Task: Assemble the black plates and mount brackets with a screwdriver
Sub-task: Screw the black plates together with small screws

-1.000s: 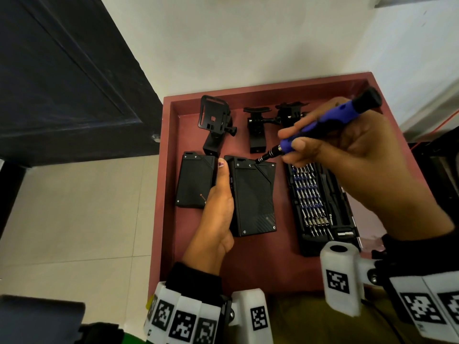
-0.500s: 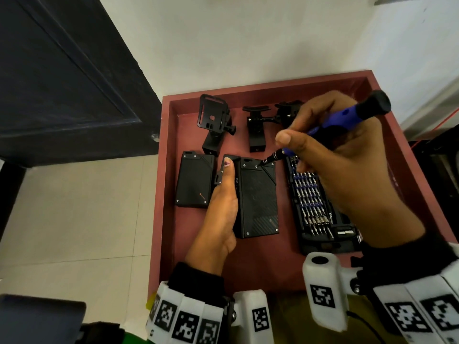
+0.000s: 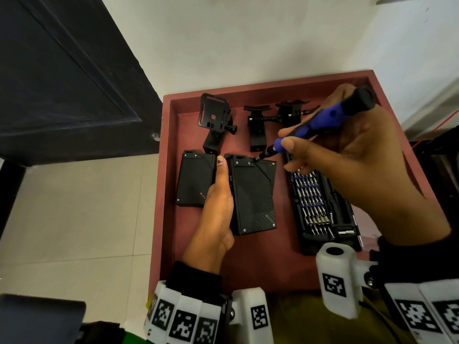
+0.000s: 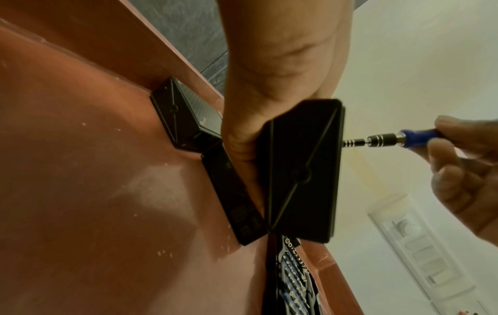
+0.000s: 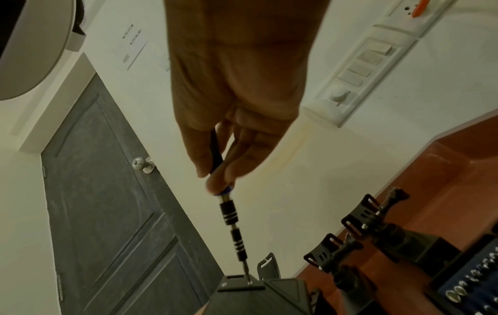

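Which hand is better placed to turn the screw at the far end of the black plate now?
The right hand. It already holds the screwdriver, whose bit sits on a screw of the black plate. The left hand grips that plate's left edge and steadies it.

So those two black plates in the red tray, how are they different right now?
The right plate is held at its left edge by the left hand, while the left plate lies untouched. The screwdriver in the right hand has its tip on a screw near the right plate's far edge; no tool is at the left plate. The right plate looks larger. Both are black, rectangular, with small corner screws.
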`<action>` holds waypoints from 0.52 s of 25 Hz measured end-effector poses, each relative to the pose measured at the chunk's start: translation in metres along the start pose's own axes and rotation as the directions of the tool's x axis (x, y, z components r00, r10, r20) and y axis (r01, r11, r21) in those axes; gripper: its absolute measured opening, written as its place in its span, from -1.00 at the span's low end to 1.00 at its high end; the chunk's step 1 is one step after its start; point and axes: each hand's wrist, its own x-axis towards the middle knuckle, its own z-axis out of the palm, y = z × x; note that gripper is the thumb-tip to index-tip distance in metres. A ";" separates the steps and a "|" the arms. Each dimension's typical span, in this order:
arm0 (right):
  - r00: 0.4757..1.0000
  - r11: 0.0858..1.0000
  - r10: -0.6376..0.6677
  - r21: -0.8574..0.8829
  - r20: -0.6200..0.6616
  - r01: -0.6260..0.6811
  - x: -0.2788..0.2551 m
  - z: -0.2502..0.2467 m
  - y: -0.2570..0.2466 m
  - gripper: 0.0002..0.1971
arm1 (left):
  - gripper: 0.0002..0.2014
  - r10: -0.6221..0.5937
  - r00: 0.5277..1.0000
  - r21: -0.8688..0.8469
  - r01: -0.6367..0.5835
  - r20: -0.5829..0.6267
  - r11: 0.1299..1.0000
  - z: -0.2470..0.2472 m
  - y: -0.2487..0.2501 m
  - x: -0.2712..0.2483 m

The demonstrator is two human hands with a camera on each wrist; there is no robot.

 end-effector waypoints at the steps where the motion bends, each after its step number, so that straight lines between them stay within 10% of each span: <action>1: 0.999 0.997 -0.019 -0.074 -0.046 0.016 0.000 0.001 0.000 -0.70 | -0.31 -0.009 1.000 0.003 0.009 -0.014 1.000 0.000 0.000 0.000; 8: 0.962 0.986 -0.118 -0.141 -0.245 0.085 0.003 0.012 0.008 -0.73 | -0.39 -0.051 0.999 0.048 0.051 -0.004 0.998 0.004 0.001 -0.004; 13: 0.986 0.987 -0.110 0.105 -0.125 0.123 0.003 0.014 0.002 -0.80 | -0.42 -0.034 0.999 0.030 0.033 0.006 0.999 0.004 0.002 -0.005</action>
